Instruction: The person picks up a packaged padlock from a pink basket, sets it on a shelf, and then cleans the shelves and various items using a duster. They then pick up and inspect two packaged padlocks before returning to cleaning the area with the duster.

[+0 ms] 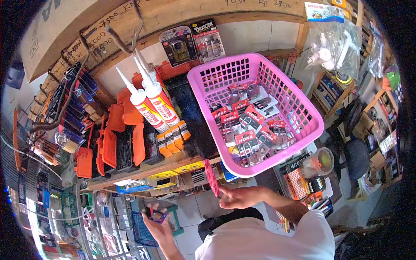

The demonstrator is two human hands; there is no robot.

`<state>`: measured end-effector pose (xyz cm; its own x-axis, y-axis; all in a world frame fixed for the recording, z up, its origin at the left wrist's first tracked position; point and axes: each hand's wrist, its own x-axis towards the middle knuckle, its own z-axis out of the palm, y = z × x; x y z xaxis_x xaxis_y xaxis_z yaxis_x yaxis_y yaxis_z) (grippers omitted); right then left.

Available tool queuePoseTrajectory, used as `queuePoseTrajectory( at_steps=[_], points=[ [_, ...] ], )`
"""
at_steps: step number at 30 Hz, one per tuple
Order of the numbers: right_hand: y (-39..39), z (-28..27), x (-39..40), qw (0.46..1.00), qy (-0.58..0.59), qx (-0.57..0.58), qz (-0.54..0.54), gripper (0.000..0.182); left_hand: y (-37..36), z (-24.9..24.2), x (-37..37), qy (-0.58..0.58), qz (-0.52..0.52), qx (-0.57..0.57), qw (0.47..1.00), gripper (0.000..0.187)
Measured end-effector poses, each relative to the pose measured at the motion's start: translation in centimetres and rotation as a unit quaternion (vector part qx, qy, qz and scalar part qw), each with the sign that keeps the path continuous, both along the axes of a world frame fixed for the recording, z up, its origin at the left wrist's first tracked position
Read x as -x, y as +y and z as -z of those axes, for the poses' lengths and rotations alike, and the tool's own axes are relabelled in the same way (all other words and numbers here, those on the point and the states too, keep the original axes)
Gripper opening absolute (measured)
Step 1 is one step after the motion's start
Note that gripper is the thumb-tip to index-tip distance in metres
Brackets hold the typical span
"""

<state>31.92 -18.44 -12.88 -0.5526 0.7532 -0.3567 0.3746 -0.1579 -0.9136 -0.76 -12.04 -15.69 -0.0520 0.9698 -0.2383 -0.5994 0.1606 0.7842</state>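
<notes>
My left hand (158,226) is at the lower left, its fingers closed round a small dark and purple packet (157,215). Near the shelf's front edge, my right hand (238,197) has its fingertips at the lower end of a twisted pink strip (211,177), which hangs over that edge. Above and right of it a pink plastic basket (229,158) holds several carded padlocks (246,138) with red HONA labels. Two white and red silicone sealant tubes (152,109) stand left of the basket, with small orange and white boxes (173,138) in front.
Orange-lidded cases (108,147) line the shelf at left, below hooks with hanging packets (71,102). A clear tub (317,163) stands at right beside packaged goods. Bagged white parts (325,50) hang at upper right. Wire racks (102,225) stand at lower left.
</notes>
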Motion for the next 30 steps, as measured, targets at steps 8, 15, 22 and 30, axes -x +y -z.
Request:
queuePoseTrajectory(
  at_steps=[8,15,22,30],
  points=[
    [3.8,3.4,3.4,0.761,0.603,0.160,0.177,0.065,-1.6,3.6,1.5,-0.078,0.030,0.079,0.993,0.041],
    [6.0,4.4,5.7,0.568,0.712,0.318,0.263,0.048,-3.9,2.2,-3.1,-0.040,0.058,0.134,0.989,0.041],
    [5.7,3.1,7.1,0.598,0.712,0.193,0.314,0.042,-5.4,8.9,1.6,-0.075,0.153,0.200,0.965,0.038],
    [0.1,4.4,13.0,0.687,0.629,0.148,0.332,0.037,-4.8,0.9,-0.3,-0.054,0.042,0.222,0.973,0.023]
  ],
)
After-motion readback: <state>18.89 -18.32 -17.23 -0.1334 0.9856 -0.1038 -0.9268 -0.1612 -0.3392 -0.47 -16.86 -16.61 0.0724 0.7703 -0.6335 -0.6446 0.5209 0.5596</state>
